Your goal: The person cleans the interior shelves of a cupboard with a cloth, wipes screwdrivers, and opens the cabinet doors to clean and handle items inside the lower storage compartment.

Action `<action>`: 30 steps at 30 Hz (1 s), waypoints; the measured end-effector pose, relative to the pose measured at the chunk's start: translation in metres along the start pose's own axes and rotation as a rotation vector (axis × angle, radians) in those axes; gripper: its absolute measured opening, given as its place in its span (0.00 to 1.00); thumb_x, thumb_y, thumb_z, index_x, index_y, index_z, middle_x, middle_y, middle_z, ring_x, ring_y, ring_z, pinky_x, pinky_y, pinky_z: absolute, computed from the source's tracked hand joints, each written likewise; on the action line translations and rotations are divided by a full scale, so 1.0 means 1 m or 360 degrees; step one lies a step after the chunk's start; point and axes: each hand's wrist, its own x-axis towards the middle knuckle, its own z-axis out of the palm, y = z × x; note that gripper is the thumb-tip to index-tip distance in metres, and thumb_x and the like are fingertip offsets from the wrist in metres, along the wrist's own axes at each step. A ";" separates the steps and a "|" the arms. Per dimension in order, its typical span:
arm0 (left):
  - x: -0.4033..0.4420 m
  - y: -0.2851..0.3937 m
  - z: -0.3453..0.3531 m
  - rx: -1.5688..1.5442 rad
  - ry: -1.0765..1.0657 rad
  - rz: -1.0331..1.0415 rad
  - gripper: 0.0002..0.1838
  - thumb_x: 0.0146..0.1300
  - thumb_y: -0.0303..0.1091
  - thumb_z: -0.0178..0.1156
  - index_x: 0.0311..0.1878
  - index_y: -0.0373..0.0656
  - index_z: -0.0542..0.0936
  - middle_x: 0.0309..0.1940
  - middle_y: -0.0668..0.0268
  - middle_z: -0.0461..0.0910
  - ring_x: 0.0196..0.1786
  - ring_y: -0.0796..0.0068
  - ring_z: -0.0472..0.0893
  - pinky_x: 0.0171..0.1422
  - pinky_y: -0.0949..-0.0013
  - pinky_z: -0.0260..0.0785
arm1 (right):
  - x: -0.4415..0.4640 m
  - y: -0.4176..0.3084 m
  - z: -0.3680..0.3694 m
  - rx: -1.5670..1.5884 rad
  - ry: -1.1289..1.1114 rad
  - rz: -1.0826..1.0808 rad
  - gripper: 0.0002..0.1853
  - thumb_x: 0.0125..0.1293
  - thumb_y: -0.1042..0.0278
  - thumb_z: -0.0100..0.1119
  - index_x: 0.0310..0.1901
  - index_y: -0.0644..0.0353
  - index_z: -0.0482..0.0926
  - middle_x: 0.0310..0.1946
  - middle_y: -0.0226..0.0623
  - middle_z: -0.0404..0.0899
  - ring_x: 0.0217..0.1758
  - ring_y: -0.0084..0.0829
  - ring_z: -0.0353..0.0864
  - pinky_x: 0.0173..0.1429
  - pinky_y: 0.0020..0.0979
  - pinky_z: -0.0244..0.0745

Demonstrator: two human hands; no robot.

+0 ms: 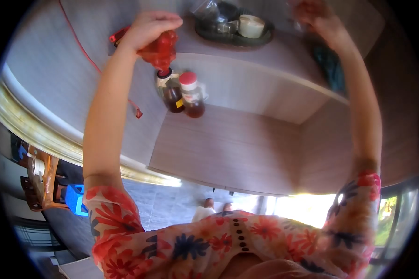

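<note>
My left hand (151, 28) is at the upper left, its fingers closed over a crumpled, shiny red item (162, 50). Just below that item stand a dark bottle with a yellow label (173, 96) and a red-capped jar (191, 95), side by side on the shelf. My right hand (323, 23) is raised at the upper right, blurred, with something reddish and partly clear at its fingers, cut off by the frame's top edge.
A dark round tray (233, 43) with a white cup (251, 26) and clear plastic is on the upper shelf (274, 65). A red cord (81, 46) hangs at the left. Beyond are a blue stool (76, 200), a wooden table and people low in the background.
</note>
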 end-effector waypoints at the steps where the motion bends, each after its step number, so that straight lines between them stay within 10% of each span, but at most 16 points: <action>1: -0.003 -0.003 0.002 0.0010 -0.0022 -0.0022 0.15 0.56 0.34 0.62 0.42 0.34 0.76 0.25 0.67 0.75 0.24 0.81 0.74 0.26 0.75 0.67 | 0.013 -0.011 0.018 0.0204 0.0070 -0.0039 0.12 0.55 0.77 0.57 0.42 0.64 0.76 0.27 0.31 0.76 0.33 0.21 0.75 0.36 0.23 0.71; 12: -0.027 -0.011 0.005 0.0134 0.0053 -0.0052 0.15 0.53 0.37 0.63 0.40 0.36 0.79 0.29 0.66 0.78 0.31 0.78 0.77 0.36 0.74 0.70 | 0.023 -0.004 0.078 -0.0125 -0.0038 -0.0057 0.12 0.58 0.72 0.54 0.44 0.62 0.77 0.35 0.31 0.79 0.39 0.21 0.76 0.38 0.20 0.71; 16: -0.045 -0.021 -0.016 0.0005 0.0109 -0.0117 0.14 0.52 0.36 0.62 0.39 0.36 0.79 0.28 0.65 0.78 0.29 0.75 0.79 0.35 0.72 0.70 | 0.008 -0.003 0.051 -0.0431 0.0150 0.0393 0.17 0.60 0.57 0.54 0.38 0.64 0.78 0.14 0.31 0.72 0.13 0.19 0.68 0.20 0.23 0.66; 20: -0.061 -0.042 -0.034 0.0308 0.0196 -0.0105 0.15 0.53 0.37 0.63 0.38 0.36 0.79 0.28 0.66 0.78 0.29 0.77 0.77 0.34 0.73 0.69 | -0.005 -0.011 0.059 0.0198 -0.0066 0.1009 0.23 0.62 0.52 0.53 0.46 0.68 0.72 0.17 0.36 0.74 0.13 0.20 0.69 0.15 0.21 0.63; 30: -0.106 -0.057 -0.039 -0.0188 0.0293 -0.0490 0.13 0.56 0.33 0.60 0.41 0.35 0.76 0.24 0.63 0.74 0.25 0.74 0.74 0.25 0.66 0.69 | 0.041 -0.007 0.118 0.0653 -0.0012 0.1010 0.19 0.63 0.60 0.50 0.43 0.72 0.71 0.23 0.42 0.77 0.20 0.29 0.79 0.18 0.26 0.74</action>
